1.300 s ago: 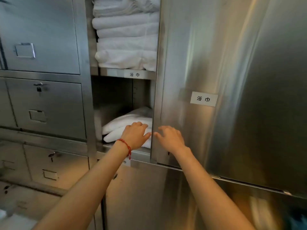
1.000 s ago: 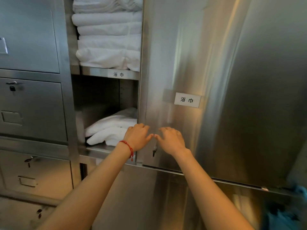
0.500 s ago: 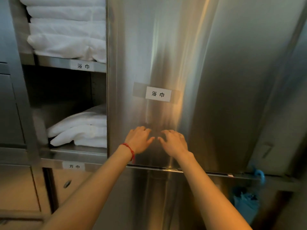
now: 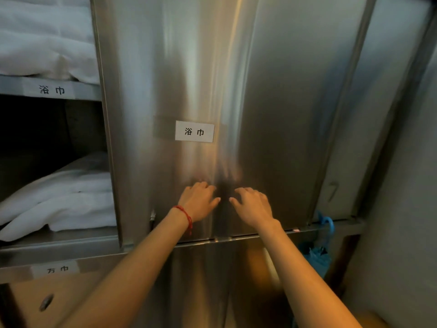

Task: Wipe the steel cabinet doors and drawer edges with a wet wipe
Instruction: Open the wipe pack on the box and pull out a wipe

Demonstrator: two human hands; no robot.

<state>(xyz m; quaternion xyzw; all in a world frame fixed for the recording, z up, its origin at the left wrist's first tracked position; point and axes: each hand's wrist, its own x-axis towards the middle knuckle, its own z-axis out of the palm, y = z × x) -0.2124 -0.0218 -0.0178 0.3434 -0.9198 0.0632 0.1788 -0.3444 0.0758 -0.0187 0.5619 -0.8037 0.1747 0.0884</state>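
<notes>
A tall steel cabinet door (image 4: 272, 91) fills the middle of the view and carries a white paper label (image 4: 194, 131). My left hand (image 4: 198, 202), with a red string on its wrist, rests on the lower part of the door with bent fingers. My right hand (image 4: 253, 207) touches the door just to the right of it, fingertips on the steel. A narrow gap separates the two hands. No wet wipe shows in either hand. Below the hands runs the door's bottom edge (image 4: 236, 237), and under it stands another steel panel (image 4: 201, 280).
Left of the door is an open compartment with folded white towels (image 4: 59, 197) on the lower shelf and more white towels (image 4: 42, 43) above. A blue umbrella (image 4: 316, 254) hangs at the cabinet's lower right corner. A grey wall (image 4: 402, 209) closes the right side.
Both hands have shifted right along the door, from its left edge by the open compartment to its middle. The view has panned right, and the drawers on the left have left the frame.
</notes>
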